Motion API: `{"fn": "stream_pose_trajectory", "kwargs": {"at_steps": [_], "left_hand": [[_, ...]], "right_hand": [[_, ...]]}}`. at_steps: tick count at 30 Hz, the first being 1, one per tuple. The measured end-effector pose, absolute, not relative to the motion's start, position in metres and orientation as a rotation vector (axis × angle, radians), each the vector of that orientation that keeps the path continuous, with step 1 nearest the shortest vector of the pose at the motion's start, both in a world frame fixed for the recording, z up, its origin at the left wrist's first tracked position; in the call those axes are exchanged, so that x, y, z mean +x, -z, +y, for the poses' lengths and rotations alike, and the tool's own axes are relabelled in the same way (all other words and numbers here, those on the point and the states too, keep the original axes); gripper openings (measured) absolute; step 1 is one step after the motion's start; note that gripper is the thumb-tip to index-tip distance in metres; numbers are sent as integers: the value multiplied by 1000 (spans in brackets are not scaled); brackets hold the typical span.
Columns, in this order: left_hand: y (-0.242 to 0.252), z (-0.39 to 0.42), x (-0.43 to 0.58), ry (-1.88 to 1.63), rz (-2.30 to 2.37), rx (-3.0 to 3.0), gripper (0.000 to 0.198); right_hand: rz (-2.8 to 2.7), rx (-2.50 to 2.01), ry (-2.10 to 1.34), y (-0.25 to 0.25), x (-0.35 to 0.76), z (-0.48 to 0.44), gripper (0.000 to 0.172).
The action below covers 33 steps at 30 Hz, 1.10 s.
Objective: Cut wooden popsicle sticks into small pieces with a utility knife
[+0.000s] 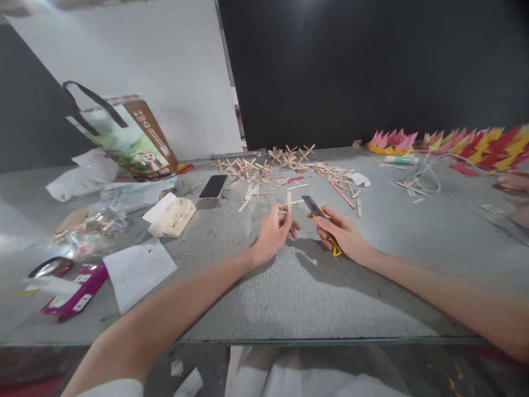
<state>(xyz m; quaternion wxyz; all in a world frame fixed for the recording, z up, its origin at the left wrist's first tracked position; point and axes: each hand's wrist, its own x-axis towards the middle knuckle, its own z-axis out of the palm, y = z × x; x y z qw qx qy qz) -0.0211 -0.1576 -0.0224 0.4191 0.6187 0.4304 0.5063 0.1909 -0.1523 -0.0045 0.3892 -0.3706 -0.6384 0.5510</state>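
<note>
Between the fingers of my left hand point(276, 227) a wooden craft stick point(290, 200) points upward. A thinner stick piece point(298, 202) shows just to its right; whether it is joined to the held stick I cannot tell. My right hand point(336, 229) is closed around a yellow and black utility knife point(326, 227). The knife's wide blade point(311, 205) points up and left, near the held stick. Both hands hover over the grey table, close together. Beyond them lie several star-like clusters of crossed sticks point(250, 170) and a pile of loose sticks point(333, 172).
To the left are a phone point(213, 187), an open cream box point(171, 216), white paper point(140, 270), a purple object point(78, 292) and a printed bag point(132, 138). Folded paper flowers point(392, 142), a glue tube point(400, 160) and a white cable point(430, 165) lie at the right back.
</note>
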Motion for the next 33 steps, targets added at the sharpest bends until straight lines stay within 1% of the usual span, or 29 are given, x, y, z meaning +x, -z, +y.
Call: {"fn": "stream_pose_trajectory", "kwargs": {"at_steps": [3, 5, 8, 13, 21, 26, 33], "left_hand": [[21, -161, -20, -1203, 1086, 1617, 16], [20, -164, -19, -1138, 1090, 1660, 14], [19, -168, -19, -1019, 1095, 1772, 17], [21, -171, -21, -882, 1079, 2032, 25], [18, -173, -23, -795, 1067, 2155, 29], [18, -172, -23, -797, 1041, 2170, 29], [22, -170, -23, -817, 1039, 2160, 17]], "right_hand": [[-1827, -1068, -883, 7, 194, -148, 33], [-1899, -1123, -662, 9, 195, -145, 34], [-1969, -1166, -513, 14, 196, -143, 37], [-2073, -1068, -281, 22, 197, -143, 34], [-2135, -938, -49, 24, 199, -143, 32], [-2165, -864, 46, 26, 201, -140, 26], [-2234, -821, 52, 29, 202, -139, 21]]}}
